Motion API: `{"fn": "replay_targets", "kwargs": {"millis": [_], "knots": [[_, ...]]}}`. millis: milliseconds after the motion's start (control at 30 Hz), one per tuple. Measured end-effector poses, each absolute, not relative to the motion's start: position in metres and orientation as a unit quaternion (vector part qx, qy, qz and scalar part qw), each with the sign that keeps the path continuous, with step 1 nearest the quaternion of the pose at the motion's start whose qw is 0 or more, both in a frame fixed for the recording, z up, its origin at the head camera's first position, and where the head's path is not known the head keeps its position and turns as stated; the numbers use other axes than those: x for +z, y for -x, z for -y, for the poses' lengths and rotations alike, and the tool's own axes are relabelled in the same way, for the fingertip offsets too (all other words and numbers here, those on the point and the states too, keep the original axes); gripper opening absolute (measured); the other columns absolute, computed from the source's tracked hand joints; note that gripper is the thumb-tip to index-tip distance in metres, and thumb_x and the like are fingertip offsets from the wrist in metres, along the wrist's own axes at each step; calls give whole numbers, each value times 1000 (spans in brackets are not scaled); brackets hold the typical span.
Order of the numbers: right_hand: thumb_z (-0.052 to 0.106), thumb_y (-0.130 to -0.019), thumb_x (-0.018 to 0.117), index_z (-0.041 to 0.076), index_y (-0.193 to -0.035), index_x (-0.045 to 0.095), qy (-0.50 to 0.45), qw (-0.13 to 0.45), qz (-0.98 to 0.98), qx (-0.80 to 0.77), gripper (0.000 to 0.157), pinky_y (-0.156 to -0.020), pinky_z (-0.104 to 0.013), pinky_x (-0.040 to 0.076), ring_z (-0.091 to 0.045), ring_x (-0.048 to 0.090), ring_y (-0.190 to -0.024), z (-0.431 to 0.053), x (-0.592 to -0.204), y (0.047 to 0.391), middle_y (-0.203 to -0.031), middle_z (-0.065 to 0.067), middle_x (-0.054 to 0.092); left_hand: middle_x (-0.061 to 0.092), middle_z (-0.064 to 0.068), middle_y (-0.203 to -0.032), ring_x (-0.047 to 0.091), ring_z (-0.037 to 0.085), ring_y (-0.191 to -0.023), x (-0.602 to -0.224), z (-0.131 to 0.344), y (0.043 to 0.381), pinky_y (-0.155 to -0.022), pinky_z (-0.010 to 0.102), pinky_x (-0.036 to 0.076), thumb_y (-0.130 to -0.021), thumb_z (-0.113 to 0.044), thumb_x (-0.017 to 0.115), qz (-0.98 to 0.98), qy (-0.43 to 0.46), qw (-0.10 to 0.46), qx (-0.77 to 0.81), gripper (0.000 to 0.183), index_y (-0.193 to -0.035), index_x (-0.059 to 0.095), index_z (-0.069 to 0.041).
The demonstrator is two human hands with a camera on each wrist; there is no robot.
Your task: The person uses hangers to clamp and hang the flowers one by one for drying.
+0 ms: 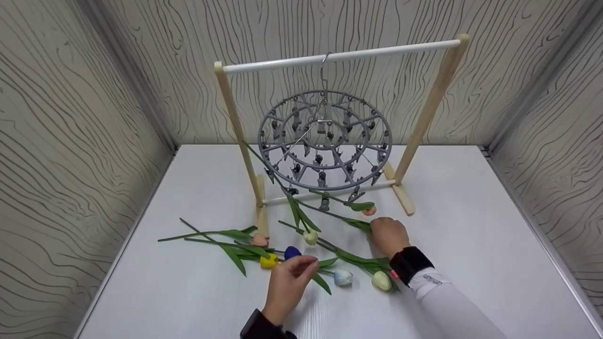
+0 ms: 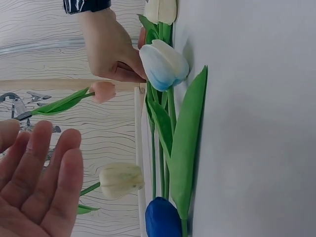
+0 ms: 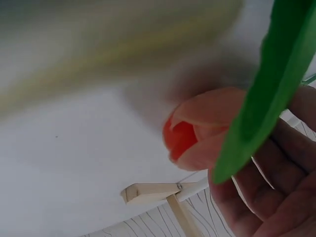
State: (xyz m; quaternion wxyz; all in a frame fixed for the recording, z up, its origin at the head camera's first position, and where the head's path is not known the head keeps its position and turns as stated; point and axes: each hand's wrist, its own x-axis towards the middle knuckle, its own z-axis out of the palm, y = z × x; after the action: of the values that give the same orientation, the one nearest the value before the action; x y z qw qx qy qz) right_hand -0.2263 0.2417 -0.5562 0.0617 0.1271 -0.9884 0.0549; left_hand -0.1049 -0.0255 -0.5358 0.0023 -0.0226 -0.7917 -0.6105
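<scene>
My right hand (image 1: 388,235) grips a pink artificial tulip (image 3: 205,128) low over the table; its flower is hidden in the head view. The left hand (image 1: 288,285) hovers over the flowers, fingers loosely bent and holding nothing. Close to it lie a dark blue tulip (image 1: 292,252), a yellow tulip (image 1: 269,261) and a white-and-blue tulip (image 1: 343,278). A cream tulip (image 1: 381,281) lies below the right wrist. Another pink tulip (image 1: 369,211) and a cream tulip (image 1: 310,237) hang from clips of the round grey clip hanger (image 1: 325,187).
The hanger hooks over the white rod (image 1: 377,52) of a wooden stand (image 1: 431,110) at the table's back. One more pink tulip (image 1: 260,240) lies at the left, by the stand's foot. Patterned walls (image 1: 179,70) enclose the white table (image 1: 471,226).
</scene>
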Motion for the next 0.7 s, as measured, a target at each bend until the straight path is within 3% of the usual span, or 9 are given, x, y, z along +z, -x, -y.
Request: {"fn": "replay_targets", "kwargs": {"millis": [267, 567, 700], "knots": [[-3, -87, 72, -1, -79, 70, -141, 63, 988, 14, 9, -61, -46, 57, -33, 68, -70, -242, -555, 225, -76, -17, 70, 79, 1, -98, 70, 6, -83, -536, 25, 105, -75, 18, 58, -94, -25, 76, 790, 20, 1, -612, 16, -104, 79, -13], [-12, -88, 64, -1, -77, 70, -130, 63, 988, 58, 17, -60, -46, 58, -35, 69, -73, -263, -544, 215, -79, -19, 71, 79, 1, -97, 71, 6, -84, -537, 26, 105, -75, 18, 58, -96, -25, 75, 791, 25, 1, -612, 16, -104, 79, -12], [-12, -85, 67, 0, -78, 74, -114, 48, 987, 100, 16, -61, -45, 57, -31, 70, -74, -282, -530, 204, -80, -15, 73, 79, 2, -97, 71, 5, -83, -537, 25, 106, -75, 18, 58, -96, -25, 75, 788, 31, 4, -614, 16, -104, 79, -12]]}}
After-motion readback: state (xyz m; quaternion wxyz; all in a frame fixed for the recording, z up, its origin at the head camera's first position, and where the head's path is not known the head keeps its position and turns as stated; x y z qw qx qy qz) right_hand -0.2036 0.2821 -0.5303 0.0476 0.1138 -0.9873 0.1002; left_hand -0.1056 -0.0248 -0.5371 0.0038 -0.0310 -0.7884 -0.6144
